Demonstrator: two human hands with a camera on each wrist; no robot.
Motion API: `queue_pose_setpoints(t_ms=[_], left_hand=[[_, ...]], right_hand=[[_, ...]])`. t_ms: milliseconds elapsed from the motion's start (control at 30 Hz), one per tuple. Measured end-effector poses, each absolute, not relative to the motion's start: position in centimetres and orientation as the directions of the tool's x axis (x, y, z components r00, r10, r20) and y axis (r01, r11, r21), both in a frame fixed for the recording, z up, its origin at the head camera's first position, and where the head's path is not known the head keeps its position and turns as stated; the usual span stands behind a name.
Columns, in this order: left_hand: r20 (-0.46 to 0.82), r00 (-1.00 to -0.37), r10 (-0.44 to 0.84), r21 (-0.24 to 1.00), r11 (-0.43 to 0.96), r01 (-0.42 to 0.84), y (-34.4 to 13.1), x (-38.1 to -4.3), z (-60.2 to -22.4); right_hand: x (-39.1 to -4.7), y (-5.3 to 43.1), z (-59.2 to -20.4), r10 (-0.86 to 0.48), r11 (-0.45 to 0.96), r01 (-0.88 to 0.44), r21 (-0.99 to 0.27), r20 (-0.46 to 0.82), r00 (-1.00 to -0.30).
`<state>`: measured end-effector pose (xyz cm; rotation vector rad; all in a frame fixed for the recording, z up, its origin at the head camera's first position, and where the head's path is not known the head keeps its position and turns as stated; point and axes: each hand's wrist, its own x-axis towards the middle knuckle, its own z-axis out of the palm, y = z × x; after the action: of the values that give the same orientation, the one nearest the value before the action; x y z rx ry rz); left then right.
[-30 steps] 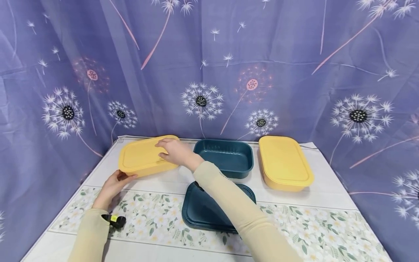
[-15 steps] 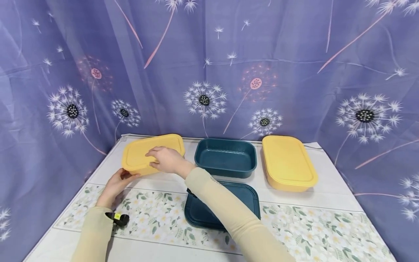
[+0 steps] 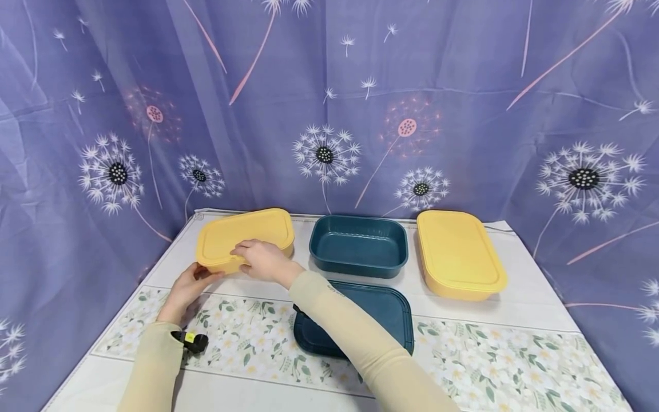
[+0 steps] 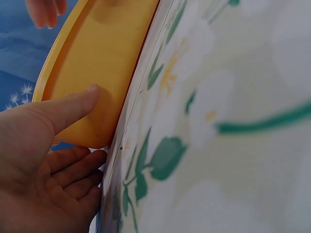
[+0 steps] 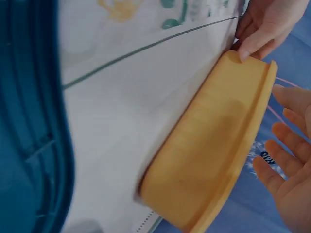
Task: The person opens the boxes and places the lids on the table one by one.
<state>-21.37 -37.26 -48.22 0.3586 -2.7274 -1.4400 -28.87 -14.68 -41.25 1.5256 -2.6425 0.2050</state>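
Observation:
A yellow lidded food container (image 3: 246, 229) sits at the back left of the table, slightly turned. My left hand (image 3: 187, 288) grips its near left corner. In the left wrist view, the thumb lies along the container's side (image 4: 109, 63) and the fingers bend round past the corner. My right hand (image 3: 262, 260) hovers at the lid's near edge. The right wrist view shows the right hand's fingers (image 5: 291, 141) spread and relaxed, holding nothing, with the thumb close by the lid rim (image 5: 252, 141).
A dark teal open container (image 3: 358, 246) stands at the back middle. Nearer lies a teal lid (image 3: 381, 312), partly covered by the right sleeve. Another yellow lidded container (image 3: 460, 252) stands at the right. A patterned purple curtain (image 3: 329, 103) hangs behind and beside the table.
My right hand has moved from over the lid toward its near edge. My left hand stays at the corner. The whole head view has shifted slightly.

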Motion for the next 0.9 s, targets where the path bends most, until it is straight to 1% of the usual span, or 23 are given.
queue_pose_setpoints(t_ms=[233,900], left_hand=[[-0.07,-0.971,-0.227,0.819,0.544,-0.186,-36.8,-21.3,-48.1],[-0.065,-0.968,-0.242,0.835,0.517,-0.185,-36.6,-21.1,-48.1]], right_hand=[[-29.6,-14.2,-42.6,-0.837,0.523,-0.85,-0.067,0.15,-0.526],[-29.5,-14.4,-43.8,-0.801,0.564,-0.826,-0.014,0.237,-0.55]])
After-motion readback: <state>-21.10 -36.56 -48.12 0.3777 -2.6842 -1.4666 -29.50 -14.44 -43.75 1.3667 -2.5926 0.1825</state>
